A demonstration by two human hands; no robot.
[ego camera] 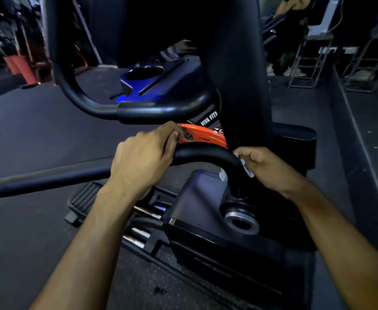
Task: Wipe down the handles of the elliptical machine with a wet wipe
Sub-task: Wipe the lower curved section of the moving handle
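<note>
mid-wipe: right hand (pixel 266 166) fingers pinch the wet wipe (pixel 246 168) against the handle (pixel 208 156) bend; left hand (pixel 143 157) fingers curl round its other end. next, probably slide the wipe along toward the left fingers.

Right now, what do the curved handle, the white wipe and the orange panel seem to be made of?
The curved handle looks like matte black foam or rubber over a tube: dull, soft sheen. The white wipe, in the right hand, looks like thin damp cloth or paper, crumpled and limp. The orange panel seems glossy moulded plastic, with a screw head and bright reflections. The left hand grips the handle.
</note>
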